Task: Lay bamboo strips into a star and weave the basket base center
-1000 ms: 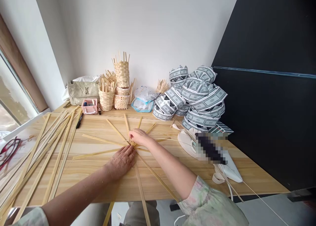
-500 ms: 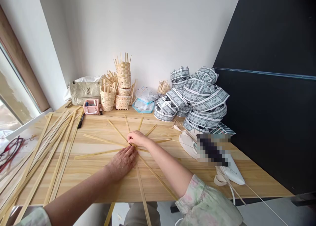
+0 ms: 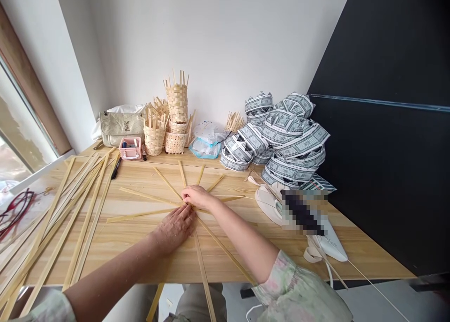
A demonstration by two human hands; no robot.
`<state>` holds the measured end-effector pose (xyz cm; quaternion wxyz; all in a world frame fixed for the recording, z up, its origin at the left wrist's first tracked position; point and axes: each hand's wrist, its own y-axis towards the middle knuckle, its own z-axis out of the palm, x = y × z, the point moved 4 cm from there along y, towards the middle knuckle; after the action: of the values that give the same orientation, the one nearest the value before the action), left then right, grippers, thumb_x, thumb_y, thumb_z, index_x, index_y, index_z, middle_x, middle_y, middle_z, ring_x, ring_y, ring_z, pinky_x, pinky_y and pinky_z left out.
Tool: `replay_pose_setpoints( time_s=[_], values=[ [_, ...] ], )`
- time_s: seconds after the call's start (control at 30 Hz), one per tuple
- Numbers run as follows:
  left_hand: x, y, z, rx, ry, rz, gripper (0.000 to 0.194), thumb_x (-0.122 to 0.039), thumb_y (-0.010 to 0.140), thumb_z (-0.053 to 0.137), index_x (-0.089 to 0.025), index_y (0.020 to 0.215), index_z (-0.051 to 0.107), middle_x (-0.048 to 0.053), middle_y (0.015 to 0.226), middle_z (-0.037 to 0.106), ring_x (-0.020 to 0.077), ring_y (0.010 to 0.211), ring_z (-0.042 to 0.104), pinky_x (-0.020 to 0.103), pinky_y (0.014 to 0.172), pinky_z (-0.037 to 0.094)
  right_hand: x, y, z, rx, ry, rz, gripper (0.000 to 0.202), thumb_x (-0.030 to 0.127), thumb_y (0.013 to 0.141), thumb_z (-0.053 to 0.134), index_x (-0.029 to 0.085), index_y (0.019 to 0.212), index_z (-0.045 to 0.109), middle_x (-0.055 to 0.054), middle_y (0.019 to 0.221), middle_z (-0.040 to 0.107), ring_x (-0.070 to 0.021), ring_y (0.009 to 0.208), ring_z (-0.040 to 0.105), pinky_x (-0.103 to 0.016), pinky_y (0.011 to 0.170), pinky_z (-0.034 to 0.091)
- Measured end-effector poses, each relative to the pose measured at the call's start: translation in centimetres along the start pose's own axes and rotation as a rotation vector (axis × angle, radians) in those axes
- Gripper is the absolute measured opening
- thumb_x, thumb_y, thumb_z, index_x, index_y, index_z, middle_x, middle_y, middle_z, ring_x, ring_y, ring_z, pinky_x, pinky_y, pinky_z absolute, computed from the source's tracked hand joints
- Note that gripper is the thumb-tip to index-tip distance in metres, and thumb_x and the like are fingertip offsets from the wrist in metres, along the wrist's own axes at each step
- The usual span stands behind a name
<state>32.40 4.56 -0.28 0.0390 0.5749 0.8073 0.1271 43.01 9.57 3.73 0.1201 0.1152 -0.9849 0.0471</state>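
Note:
Several flat bamboo strips (image 3: 225, 250) lie crossed like a star on the wooden table. My left hand (image 3: 176, 226) rests flat over the crossing, its fingers stretched out and pressing the strips down. Just beyond those fingertips, my right hand (image 3: 197, 196) is closed in a pinch on a bamboo strip near the centre. The two hands nearly touch, and they cover much of the crossing. A thin pale strand (image 3: 235, 197) runs from beside my right wrist toward the right of the table.
Long loose strips (image 3: 82, 223) cover the table's left side, beside a black marker (image 3: 116, 168). Woven baskets (image 3: 176, 104), a pink box (image 3: 130, 149), a handbag (image 3: 121, 129) and a plastic bag (image 3: 206, 141) line the back. Patterned paper bands (image 3: 284, 130) are piled right of them.
The view has shifted slightly. My right fingers have moved very little at the crossing; my left hand stays pressed on the strips.

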Motion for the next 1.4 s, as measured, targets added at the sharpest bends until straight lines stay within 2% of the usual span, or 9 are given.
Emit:
replay_pose_setpoints(
  time_s=[0.23, 0.43, 0.7, 0.87, 1.13, 1.4],
  values=[
    [-0.1, 0.0, -0.4, 0.054, 0.025, -0.035, 0.04, -0.029, 0.088, 0.037, -0.011, 0.123, 0.042, 0.014, 0.13, 0.041, 0.0259, 0.122, 0.033, 0.038, 0.097, 0.032, -0.1, -0.1, -0.1, 0.026, -0.002, -0.034, 0.009, 0.018, 0.071, 0.053, 0.019, 0.068, 0.061, 0.003, 0.068, 0.058, -0.0099, 0.067, 0.048, -0.019, 0.055, 0.027],
    [0.1, 0.1, -0.5, 0.053, 0.023, -0.131, 0.04, -0.036, 0.084, 0.042, -0.02, 0.121, 0.046, 0.007, 0.129, 0.045, 0.0333, 0.121, 0.033, 0.054, 0.097, 0.024, 0.1, -0.1, -0.2, 0.015, -0.036, -0.009, 0.01, 0.018, 0.072, 0.053, 0.019, 0.07, 0.063, 0.002, 0.071, 0.06, -0.0106, 0.069, 0.05, -0.019, 0.056, 0.028],
    [0.0, 0.1, -0.5, 0.047, 0.025, -0.082, 0.041, -0.034, 0.086, 0.04, -0.015, 0.121, 0.046, 0.011, 0.129, 0.043, 0.0286, 0.12, 0.034, 0.043, 0.099, 0.025, 0.1, 0.0, 0.2, 0.011, -0.084, 0.03, 0.012, 0.02, 0.073, 0.052, 0.02, 0.071, 0.064, 0.0, 0.072, 0.062, -0.0119, 0.07, 0.051, -0.021, 0.056, 0.028],
    [0.1, 0.1, -0.5, 0.015, 0.033, -0.059, 0.039, -0.033, 0.087, 0.038, -0.016, 0.12, 0.046, 0.011, 0.128, 0.043, 0.0297, 0.12, 0.033, 0.045, 0.099, 0.024, 0.0, 0.0, 0.5, 0.003, -0.084, 0.036, 0.01, 0.02, 0.073, 0.053, 0.02, 0.069, 0.063, 0.0, 0.071, 0.062, -0.0118, 0.069, 0.051, -0.021, 0.056, 0.027],
    [0.2, 0.2, -1.0, 0.039, -0.005, -0.046, 0.039, -0.033, 0.086, 0.038, -0.015, 0.12, 0.046, 0.012, 0.127, 0.042, 0.0298, 0.121, 0.03, 0.044, 0.099, 0.024, 0.3, 0.1, 0.3, 0.004, -0.037, 0.057, 0.008, 0.016, 0.07, 0.054, 0.018, 0.066, 0.061, 0.0, 0.067, 0.059, -0.0113, 0.067, 0.049, -0.021, 0.054, 0.027],
    [0.2, 0.2, -1.4, 0.026, -0.001, -0.002, 0.037, -0.031, 0.086, 0.039, -0.016, 0.118, 0.046, 0.011, 0.123, 0.046, 0.027, 0.114, 0.036, 0.043, 0.096, 0.027, -0.3, -1.6, -0.6, 0.002, 0.036, 0.057, 0.017, 0.006, 0.066, 0.052, 0.016, 0.075, 0.062, 0.0, 0.076, 0.06, -0.0092, 0.068, 0.049, -0.018, 0.058, 0.031]
  ],
)
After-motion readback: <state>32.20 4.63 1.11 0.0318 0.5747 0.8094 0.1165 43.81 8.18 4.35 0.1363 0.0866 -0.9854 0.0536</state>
